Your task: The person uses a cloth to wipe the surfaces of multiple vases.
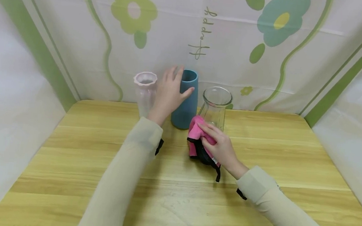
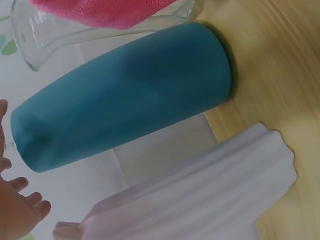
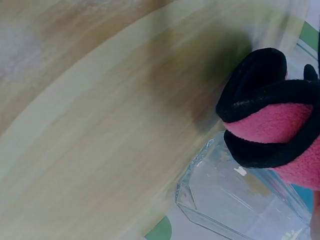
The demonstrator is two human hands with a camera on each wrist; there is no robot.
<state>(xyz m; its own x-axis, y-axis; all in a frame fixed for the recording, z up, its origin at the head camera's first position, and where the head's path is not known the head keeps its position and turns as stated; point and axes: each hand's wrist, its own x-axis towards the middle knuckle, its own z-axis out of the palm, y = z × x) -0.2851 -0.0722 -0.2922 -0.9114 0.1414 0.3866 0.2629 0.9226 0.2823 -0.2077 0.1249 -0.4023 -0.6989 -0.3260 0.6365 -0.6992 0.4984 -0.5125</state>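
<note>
A tall blue vase stands upright between a pale pink vase with a scalloped rim and a clear glass vase. My left hand is at the top of the blue vase, fingers spread and not curled round it; the left wrist view shows a gap between the fingers and the blue vase. With thumb and fingers, my right hand pinches a folded pink plush cloth with black edging. The cloth hangs in front of the glass vase and hides part of its lower side.
All three vases stand in a row near the back edge of the wooden table. Behind them hangs a white sheet printed with flowers. Light fabric walls rise on both sides.
</note>
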